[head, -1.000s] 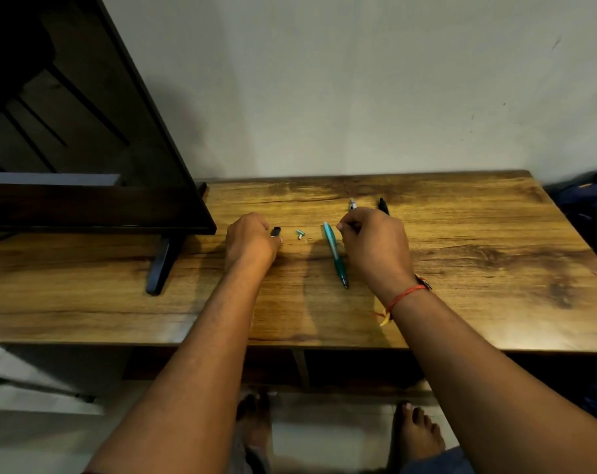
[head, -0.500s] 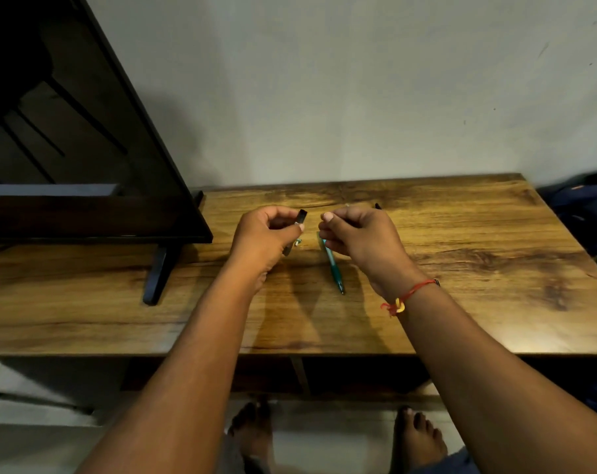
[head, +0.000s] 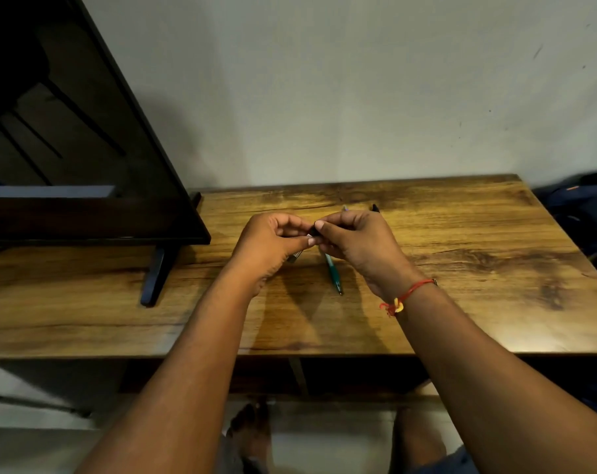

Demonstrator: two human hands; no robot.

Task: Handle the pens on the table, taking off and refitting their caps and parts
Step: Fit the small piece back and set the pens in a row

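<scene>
Hands meet at mid-frame above the worktop (head: pixel 461 268): your left hand (head: pixel 269 248) and right hand (head: pixel 358 248) curl their fingers (head: pixel 328 224) and pinch a black pen part (head: pixel 313 231) between them. Just below, a green pen (head: pixel 333 273) lies on the worktop.

Hands: two, left hand (head: pixel 269 244) and right hand (head: pixel 358 248), together gripping one held pen (head: pixel 295 257).
Pens on the table (head: pixel 461 268): three. One teal pen (head: pixel 333 273), centre; one pale pen tip (head: pixel 345 208) and one black pen tip (head: pixel 375 208), far side.
Screen (head: pixel 85 148): one, left.
Wrist thread (head: pixel 410 294): one.
</scene>
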